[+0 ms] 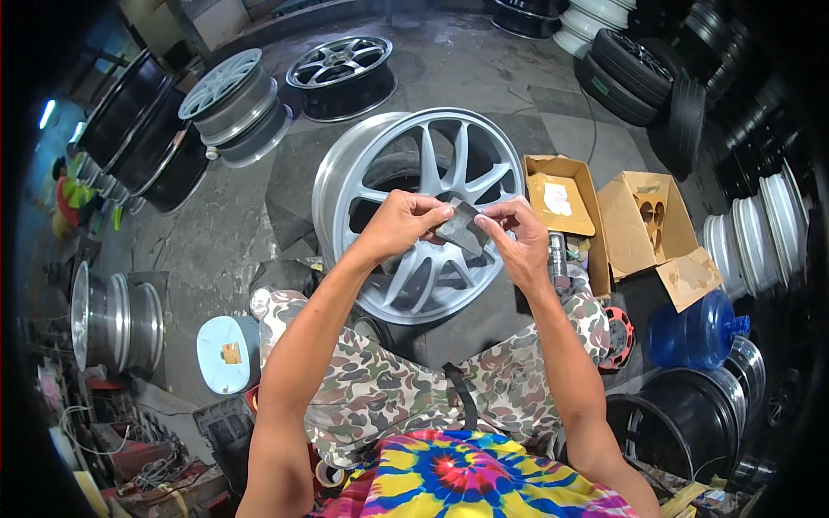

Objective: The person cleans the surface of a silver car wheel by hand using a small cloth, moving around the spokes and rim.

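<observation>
A small dark grey sheet (461,230), perhaps sandpaper, is held up between my two hands. My left hand (408,223) pinches its upper left edge between thumb and fingers. At the sheet's right edge, my right hand (518,233) grips it with thumb and index finger. Below the hands lies a grey multi-spoke car wheel rim (427,315), face up and tilted on what looks like a tire, partly seen through the spokes. The hands and sheet hide the rim's hub.
Open cardboard boxes (602,223) (647,226) stand right of the rim, with a spray can (557,252) beside them. A blue water jug (690,333) lies lower right, a light blue container (223,355) lower left. Stacked rims (236,97) and tires (625,78) stand farther off. A person (67,201) is far left.
</observation>
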A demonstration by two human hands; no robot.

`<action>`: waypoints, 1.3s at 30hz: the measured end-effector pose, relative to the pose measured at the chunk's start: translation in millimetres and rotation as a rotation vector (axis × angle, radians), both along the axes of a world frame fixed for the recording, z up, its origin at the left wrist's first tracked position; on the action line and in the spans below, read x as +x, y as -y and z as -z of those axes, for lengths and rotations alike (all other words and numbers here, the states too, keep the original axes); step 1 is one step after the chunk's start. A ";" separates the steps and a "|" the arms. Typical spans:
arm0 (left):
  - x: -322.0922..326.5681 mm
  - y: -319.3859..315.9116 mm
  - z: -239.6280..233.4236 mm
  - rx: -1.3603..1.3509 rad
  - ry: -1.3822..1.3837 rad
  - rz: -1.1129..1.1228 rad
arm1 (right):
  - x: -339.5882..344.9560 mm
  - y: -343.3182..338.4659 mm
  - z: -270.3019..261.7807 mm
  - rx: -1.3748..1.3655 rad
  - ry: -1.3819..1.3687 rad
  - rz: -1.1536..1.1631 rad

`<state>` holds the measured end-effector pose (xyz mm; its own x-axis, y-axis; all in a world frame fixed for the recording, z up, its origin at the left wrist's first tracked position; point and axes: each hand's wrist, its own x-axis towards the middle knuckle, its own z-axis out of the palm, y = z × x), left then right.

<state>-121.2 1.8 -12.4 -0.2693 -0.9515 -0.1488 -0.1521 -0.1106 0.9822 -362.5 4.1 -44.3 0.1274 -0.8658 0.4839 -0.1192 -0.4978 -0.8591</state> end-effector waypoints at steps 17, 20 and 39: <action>-2.0 -4.3 -7.3 0.151 -0.233 0.062 | -1.1 -6.0 -13.0 -0.168 -0.221 0.124; -0.5 -5.3 -8.0 0.157 -0.233 0.080 | 0.3 -7.5 -17.3 -0.157 -0.223 0.116; -10.4 -4.6 4.4 0.042 -0.106 0.087 | -10.8 -0.6 -20.1 0.008 -0.160 -0.136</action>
